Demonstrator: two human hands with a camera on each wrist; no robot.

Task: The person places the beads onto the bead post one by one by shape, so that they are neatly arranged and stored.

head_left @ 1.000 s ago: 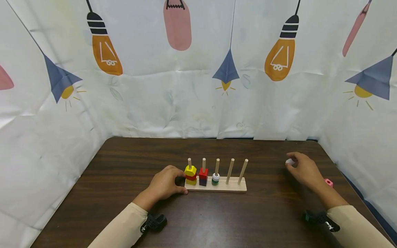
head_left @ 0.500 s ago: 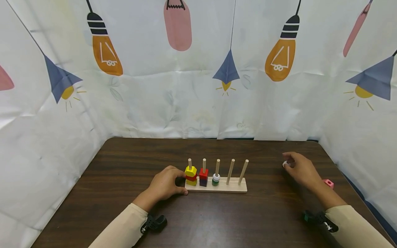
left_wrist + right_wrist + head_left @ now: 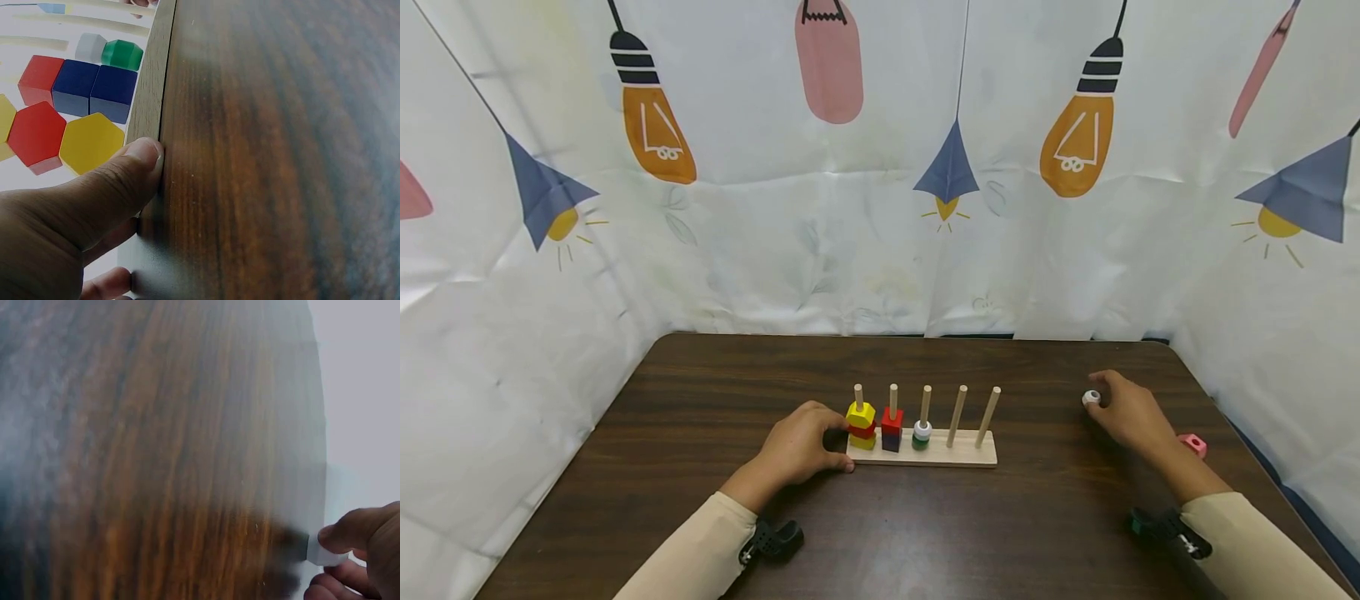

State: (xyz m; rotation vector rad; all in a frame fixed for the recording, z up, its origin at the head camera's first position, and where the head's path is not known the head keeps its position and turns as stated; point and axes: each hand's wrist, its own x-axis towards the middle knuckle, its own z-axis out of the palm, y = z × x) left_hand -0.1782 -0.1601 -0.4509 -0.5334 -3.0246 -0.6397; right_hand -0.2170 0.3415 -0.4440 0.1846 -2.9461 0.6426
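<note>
A wooden peg board (image 3: pixel 958 454) with upright pegs lies in the middle of the table. My left hand (image 3: pixel 805 442) grips its left end, the thumb (image 3: pixel 125 169) along the front edge. Yellow and red hexagonal beads (image 3: pixel 39 134) fill the leftmost peg; red and dark blue cubes (image 3: pixel 76 87) sit on the second. A white bead (image 3: pixel 922 428) rests above a green one (image 3: pixel 123 54) on the third. The two right pegs are bare. Far to the right, my right hand (image 3: pixel 1131 412) pinches a loose white bead (image 3: pixel 1091 398) between thumb and fingers, its hole showing in the head view.
A pink bead (image 3: pixel 1193 445) lies beside my right forearm, partly behind it. The dark wooden table (image 3: pixel 925 533) ends at a white printed curtain (image 3: pixel 850 267) at the back and both sides. Each wrist carries a black strap-on device (image 3: pixel 771 540).
My right hand has shifted slightly left with the white bead, whose hole has turned into view. The left hand and the peg board stay where they were.
</note>
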